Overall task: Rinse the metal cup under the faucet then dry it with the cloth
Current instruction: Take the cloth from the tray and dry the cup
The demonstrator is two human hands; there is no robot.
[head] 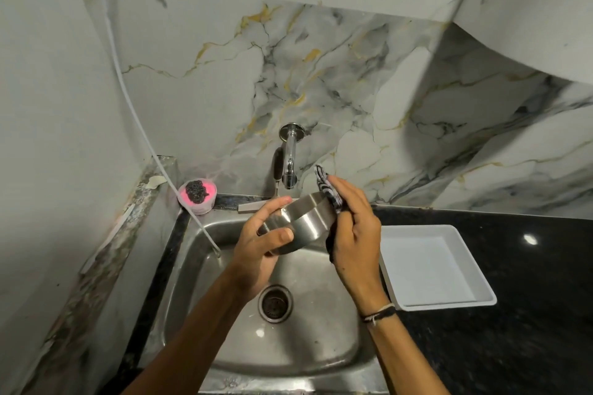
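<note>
I hold the metal cup (303, 220) tilted on its side above the steel sink (282, 343), just below the chrome faucet (288, 163). My left hand (260, 247) grips the cup's base, thumb on its underside and fingers over its wall. My right hand (354, 228) presses a black-and-white patterned cloth (325, 187) against the cup's rim and right side. Part of the cloth is hidden under my fingers. No water runs from the faucet.
A white tray (436, 266) lies on the black counter (529, 314) right of the sink. A pink tub with a dark scrubber (197, 192) stands at the back left corner. A white hose (179, 199) hangs into the sink. The drain (275, 303) is below my hands.
</note>
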